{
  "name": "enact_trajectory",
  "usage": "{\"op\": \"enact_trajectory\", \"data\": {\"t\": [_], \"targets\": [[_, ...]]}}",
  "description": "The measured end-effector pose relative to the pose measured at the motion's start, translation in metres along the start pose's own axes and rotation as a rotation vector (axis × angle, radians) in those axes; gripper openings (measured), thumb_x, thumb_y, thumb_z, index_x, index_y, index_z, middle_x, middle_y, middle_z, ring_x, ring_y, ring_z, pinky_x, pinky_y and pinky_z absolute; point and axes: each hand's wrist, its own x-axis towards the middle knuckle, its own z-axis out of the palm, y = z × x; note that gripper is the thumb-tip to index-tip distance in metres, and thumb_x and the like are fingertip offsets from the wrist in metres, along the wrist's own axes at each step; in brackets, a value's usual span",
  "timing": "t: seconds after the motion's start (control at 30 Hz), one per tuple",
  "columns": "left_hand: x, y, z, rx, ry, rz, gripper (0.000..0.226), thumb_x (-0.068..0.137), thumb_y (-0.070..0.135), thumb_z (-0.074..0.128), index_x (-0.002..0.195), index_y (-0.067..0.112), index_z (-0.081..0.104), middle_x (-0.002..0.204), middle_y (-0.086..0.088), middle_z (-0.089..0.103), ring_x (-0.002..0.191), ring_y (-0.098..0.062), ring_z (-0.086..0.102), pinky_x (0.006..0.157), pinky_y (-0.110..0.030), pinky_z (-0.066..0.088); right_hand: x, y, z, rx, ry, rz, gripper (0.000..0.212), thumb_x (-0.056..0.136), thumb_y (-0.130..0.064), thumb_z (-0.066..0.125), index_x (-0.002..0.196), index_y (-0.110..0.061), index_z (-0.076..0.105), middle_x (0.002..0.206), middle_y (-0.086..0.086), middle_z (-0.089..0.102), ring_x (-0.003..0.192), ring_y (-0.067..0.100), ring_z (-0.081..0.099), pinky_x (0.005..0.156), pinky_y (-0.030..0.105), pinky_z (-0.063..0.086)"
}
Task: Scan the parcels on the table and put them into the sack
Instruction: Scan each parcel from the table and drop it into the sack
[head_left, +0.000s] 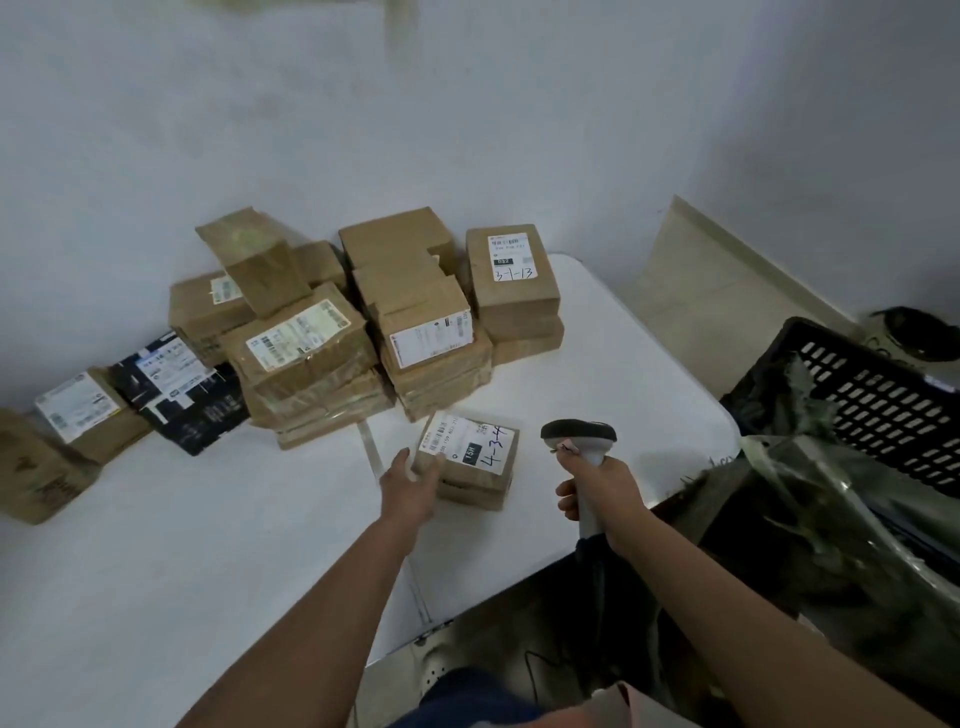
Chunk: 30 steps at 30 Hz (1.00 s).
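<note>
A small brown parcel (475, 460) with a white label marked "4-3-4" lies on the white table (208, 545), in front of a heap of cardboard parcels (363, 332). My left hand (413, 486) grips its left end, thumb over the top. My right hand (597, 486) holds a grey barcode scanner (579, 439) by the handle, its head pointing toward the parcel's label from the right. The dark green sack (810, 519) hangs open past the table's right edge.
A black slotted plastic crate (883, 400) stands at the right behind the sack. More parcels lie along the wall at the left, among them a black box (182, 389) and a brown box (36, 467). Walls close in behind the table.
</note>
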Motion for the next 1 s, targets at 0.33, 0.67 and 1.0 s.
{"op": "enact_trajectory", "data": {"t": [0.33, 0.67, 1.0], "targets": [[0.030, 0.018, 0.015, 0.264, -0.236, 0.208, 0.071, 0.092, 0.002, 0.058, 0.152, 0.030, 0.033, 0.152, -0.001, 0.040, 0.134, -0.023, 0.043, 0.110, -0.040, 0.041, -0.003, -0.025, 0.008, -0.112, -0.080, -0.058, 0.031, 0.090, -0.031, 0.068, 0.097, -0.002, 0.064, 0.066, 0.012, 0.066, 0.051, 0.022, 0.061, 0.053, 0.030, 0.050], [0.006, 0.015, 0.049, 0.247, -0.088, -0.170, 0.098, 0.084, 0.055, 0.067, 0.154, 0.008, 0.018, 0.157, -0.013, 0.022, 0.137, -0.032, 0.037, 0.110, -0.044, 0.040, -0.011, -0.087, 0.005, -0.614, -0.166, -0.166, 0.040, 0.090, -0.043, 0.063, 0.095, -0.004, 0.061, 0.065, 0.009, 0.069, 0.047, 0.016, 0.062, 0.049, 0.023, 0.050], [0.003, 0.011, 0.068, 0.261, -0.284, -0.064, 0.059, 0.086, 0.027, 0.073, 0.137, 0.009, 0.048, 0.135, -0.009, 0.053, 0.106, -0.024, 0.055, 0.084, -0.034, 0.050, -0.014, -0.118, 0.018, -0.554, -0.238, -0.120, 0.038, 0.092, -0.038, 0.065, 0.097, -0.001, 0.058, 0.066, 0.011, 0.066, 0.050, 0.018, 0.060, 0.048, 0.024, 0.049]]}}
